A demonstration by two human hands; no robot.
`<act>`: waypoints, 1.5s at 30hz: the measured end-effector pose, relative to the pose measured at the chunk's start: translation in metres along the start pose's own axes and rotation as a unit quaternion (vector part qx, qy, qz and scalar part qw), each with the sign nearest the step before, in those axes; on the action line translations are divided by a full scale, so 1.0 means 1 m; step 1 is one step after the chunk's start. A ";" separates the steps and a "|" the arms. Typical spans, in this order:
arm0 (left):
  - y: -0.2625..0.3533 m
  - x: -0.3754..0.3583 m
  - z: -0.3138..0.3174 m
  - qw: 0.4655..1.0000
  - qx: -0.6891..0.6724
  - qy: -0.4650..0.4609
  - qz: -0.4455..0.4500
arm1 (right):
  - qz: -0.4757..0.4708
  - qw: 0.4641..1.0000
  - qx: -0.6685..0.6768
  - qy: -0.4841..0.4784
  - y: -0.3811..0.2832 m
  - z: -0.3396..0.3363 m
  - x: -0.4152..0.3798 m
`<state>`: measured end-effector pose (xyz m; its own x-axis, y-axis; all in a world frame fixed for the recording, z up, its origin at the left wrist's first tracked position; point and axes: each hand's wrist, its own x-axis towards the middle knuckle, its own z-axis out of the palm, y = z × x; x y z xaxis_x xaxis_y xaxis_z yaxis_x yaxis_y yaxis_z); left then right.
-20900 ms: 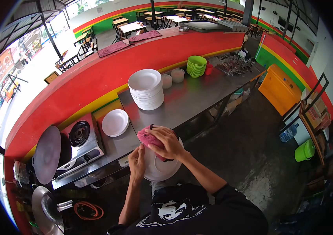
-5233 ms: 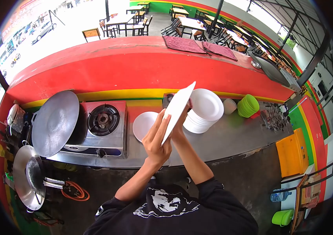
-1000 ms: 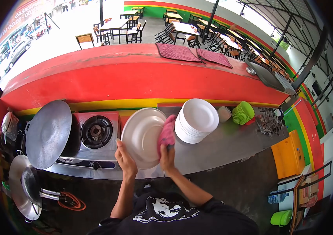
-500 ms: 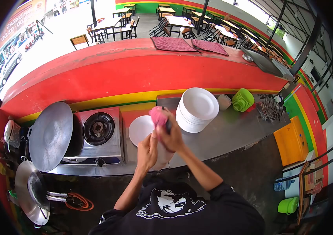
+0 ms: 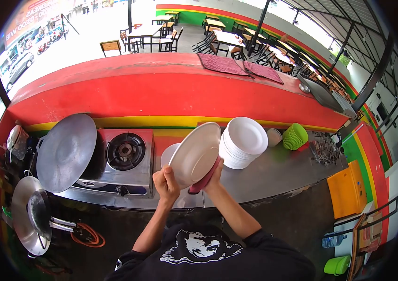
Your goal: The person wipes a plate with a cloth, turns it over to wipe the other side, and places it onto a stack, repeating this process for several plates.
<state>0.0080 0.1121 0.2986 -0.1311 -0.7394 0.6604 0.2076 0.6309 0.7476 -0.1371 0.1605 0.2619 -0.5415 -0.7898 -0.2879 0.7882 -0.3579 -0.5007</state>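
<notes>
My left hand (image 5: 166,183) grips the near left rim of a white plate (image 5: 194,157), with the thumb over the edge. The plate is tilted up, and its underside with a ring faces me. At the plate's lower right, my right hand (image 5: 215,177) presses a dark red cloth (image 5: 204,180) against it. Some of that hand's fingers are hidden behind the plate. Partly covered by the held plate, another white plate (image 5: 168,153) lies on the steel counter (image 5: 250,180). Just to the right stands a stack of white plates (image 5: 246,136).
A gas stove (image 5: 126,154) and a large wok (image 5: 66,152) stand on the left. Along the right are a stack of green bowls (image 5: 296,136) and a heap of cutlery (image 5: 326,149). Behind the counter runs a red wall (image 5: 138,96) with folded cloths (image 5: 222,64) on top.
The plate has come up and turned, so its underside now shows. The cloth and my right hand have moved down to its lower right edge. My left hand has shifted slightly left.
</notes>
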 end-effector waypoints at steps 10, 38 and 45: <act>-0.039 -0.062 -0.002 0.976 -0.059 -0.084 -0.192 | -0.090 0.994 -0.040 0.043 0.008 -0.069 0.003; -0.127 -0.146 -0.056 0.757 -0.217 -0.146 -0.599 | -0.058 0.994 -0.038 0.089 0.020 -0.178 0.025; -0.181 -0.117 -0.032 0.895 0.116 -0.105 -0.417 | -0.029 0.976 -0.177 0.126 0.019 -0.183 0.031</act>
<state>0.0170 0.0767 0.0840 -0.3304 -0.9313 -0.1535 -0.2507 -0.0702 0.9655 -0.1925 0.2202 0.0938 -0.6714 -0.6107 -0.4197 0.6280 -0.1683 -0.7598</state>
